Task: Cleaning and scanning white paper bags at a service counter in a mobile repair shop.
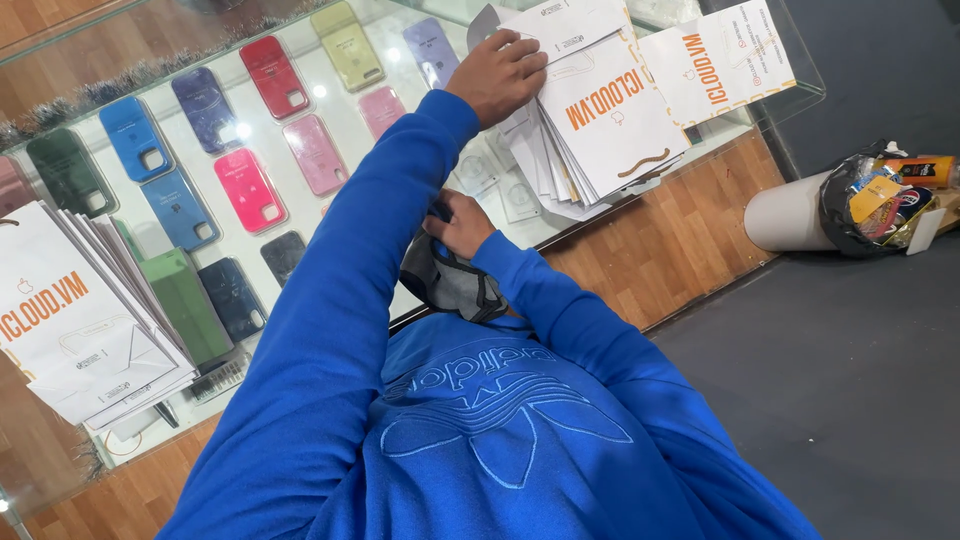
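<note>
My left hand (497, 75) reaches out over the glass counter (345, 130) and grips the edge of a stack of white paper bags (610, 120) with orange lettering. Its fingers curl over the topmost bags. My right hand (460, 222) stays close to my chest, shut on a grey and black fabric item (450, 285) that hangs below it. What exactly that item is cannot be told. Both arms are in blue sleeves.
Under the glass lie several phone cases (250, 185) in red, blue, pink, green and yellow. A second stack of white bags (70, 320) sits at the left, and one single bag (720, 60) at the far right corner. A white bin (800, 212) with rubbish stands on the grey floor.
</note>
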